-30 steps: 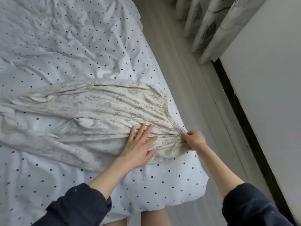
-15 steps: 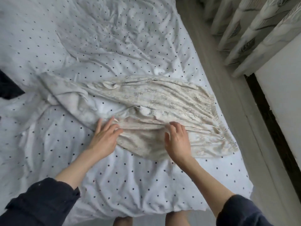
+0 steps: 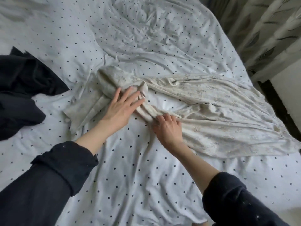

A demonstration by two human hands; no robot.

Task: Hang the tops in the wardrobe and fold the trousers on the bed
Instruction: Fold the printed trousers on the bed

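So the cream printed trousers are spread across the middle and right of the frame on the polka-dot bed, waistband end toward the right edge, leg ends bunched up at centre-left. The left hand lies flat with straight fingers on that crumpled leg end, pressing it rather than gripping. The right hand sits just below centre on the nearer leg with fingers curled into the fabric, looks like it's pinching a ridge of cloth.

What I reckon could go sideways: the legs aren't lined up at all, there's a gap of bedsheet showing between them, and the far leg end is rolled over on itself. Fold from here and you'd trap those wrinkles and end up with a lopsided bundle. The sheet underneath is loose and rumpled too, so dragging the fabric will probably pull the sheet along and re-crease everything. The waistband end also sits close to the bed's right edge, so a tug that way could slide it off.

Hard to tell: the hems are buried in the bunch. The dark garment at the left is cut off by the frame, can't say if it's a top or trousers. No wardrobe in view, just a curtain upper right.
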